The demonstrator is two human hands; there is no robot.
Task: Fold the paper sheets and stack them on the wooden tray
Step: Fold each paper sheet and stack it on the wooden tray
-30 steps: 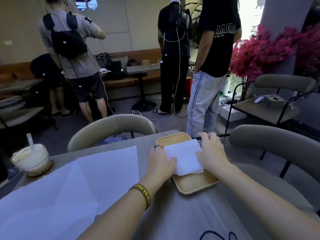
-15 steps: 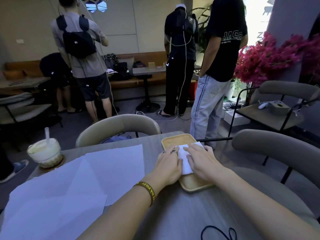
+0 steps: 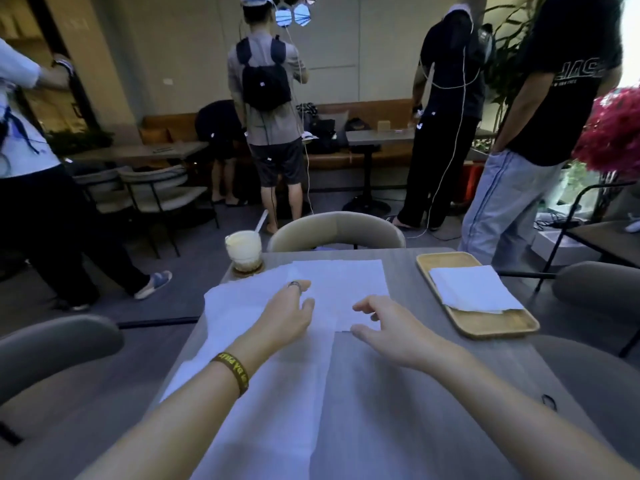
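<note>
Left of our hands: iced drink at the table corner. Our left hand hovers over loose paper sheets, fingers spread, gripping nothing. Our right hand beside it, also spread and empty. Further right, folded sheet lies on the wooden tray.

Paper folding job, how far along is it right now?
Done: folded paper lies on the wooden tray. In hand: the left hand and right hand are open, reaching over the unfolded sheets on the table, gripping nothing yet. Left: several overlapping flat sheets to fold and stack; the exact count is unclear.
</note>
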